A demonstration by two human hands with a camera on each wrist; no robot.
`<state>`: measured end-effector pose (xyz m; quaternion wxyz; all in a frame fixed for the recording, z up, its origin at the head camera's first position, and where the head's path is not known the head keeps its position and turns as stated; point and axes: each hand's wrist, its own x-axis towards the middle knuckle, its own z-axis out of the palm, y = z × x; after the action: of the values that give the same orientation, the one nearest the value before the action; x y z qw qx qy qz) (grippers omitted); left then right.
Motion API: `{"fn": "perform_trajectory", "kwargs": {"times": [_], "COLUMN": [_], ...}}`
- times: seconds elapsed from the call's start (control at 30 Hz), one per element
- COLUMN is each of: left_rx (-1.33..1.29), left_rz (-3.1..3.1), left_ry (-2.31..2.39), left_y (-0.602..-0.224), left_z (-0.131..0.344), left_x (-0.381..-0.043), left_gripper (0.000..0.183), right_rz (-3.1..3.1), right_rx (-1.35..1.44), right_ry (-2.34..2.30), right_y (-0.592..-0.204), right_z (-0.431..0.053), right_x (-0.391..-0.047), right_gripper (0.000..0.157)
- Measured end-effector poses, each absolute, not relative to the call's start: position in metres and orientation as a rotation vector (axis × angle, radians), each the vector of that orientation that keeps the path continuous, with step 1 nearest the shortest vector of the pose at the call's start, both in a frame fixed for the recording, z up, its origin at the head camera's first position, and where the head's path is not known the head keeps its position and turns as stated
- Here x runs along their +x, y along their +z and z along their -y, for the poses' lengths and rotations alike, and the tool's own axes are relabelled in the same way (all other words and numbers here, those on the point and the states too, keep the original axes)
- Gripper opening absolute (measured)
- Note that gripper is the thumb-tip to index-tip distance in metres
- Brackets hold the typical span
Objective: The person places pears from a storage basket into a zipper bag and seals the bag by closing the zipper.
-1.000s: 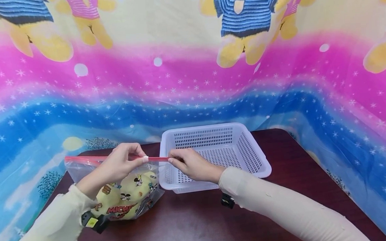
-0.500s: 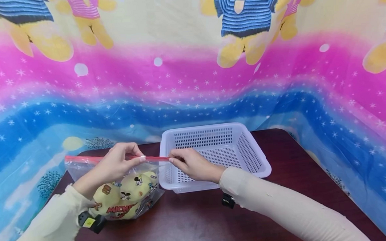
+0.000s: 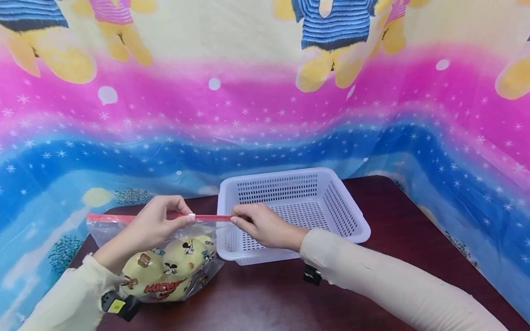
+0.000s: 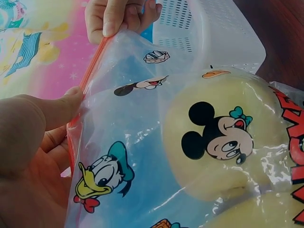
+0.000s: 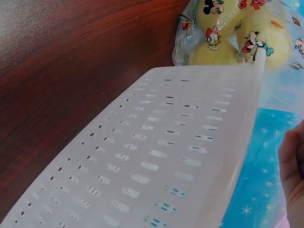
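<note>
A clear zip bag printed with cartoon characters stands on the table at the left, with a red zip strip along its top. Several pale yellow rounded things sit inside it; their kind is hard to tell. My left hand pinches the strip at a small white slider between thumb and fingers. At the strip's right end my right hand grips the corner, above the near-left part of a white basket. In the right wrist view only the edge of the right hand shows.
The perforated white basket stands right of the bag, near the table's back edge, with nothing seen inside. Dark reddish table stretches in front of it. A colourful printed cloth hangs behind and along the sides.
My left hand has slid slightly left along the red strip with the white slider, leaving a longer stretch between the hands. The right hand keeps its hold on the corner.
</note>
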<state>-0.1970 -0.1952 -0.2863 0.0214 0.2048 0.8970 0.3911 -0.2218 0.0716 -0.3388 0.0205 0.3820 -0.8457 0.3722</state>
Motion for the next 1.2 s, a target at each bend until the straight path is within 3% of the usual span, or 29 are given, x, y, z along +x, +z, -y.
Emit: {"fn": "perform_trajectory", "kwargs": {"times": [1.2], "left_rx": [0.63], "left_rz": [-2.922], "left_ry": [1.061], "left_y": [-0.281], "left_z": [0.209], "left_x": [-0.191], "left_gripper": [0.007], "right_rz": [2.61], "right_rx": [1.173], "right_ry": [1.132], "right_y": [-0.343], "right_z": [-0.075], "right_x": [-0.222], "right_gripper": [0.021]}}
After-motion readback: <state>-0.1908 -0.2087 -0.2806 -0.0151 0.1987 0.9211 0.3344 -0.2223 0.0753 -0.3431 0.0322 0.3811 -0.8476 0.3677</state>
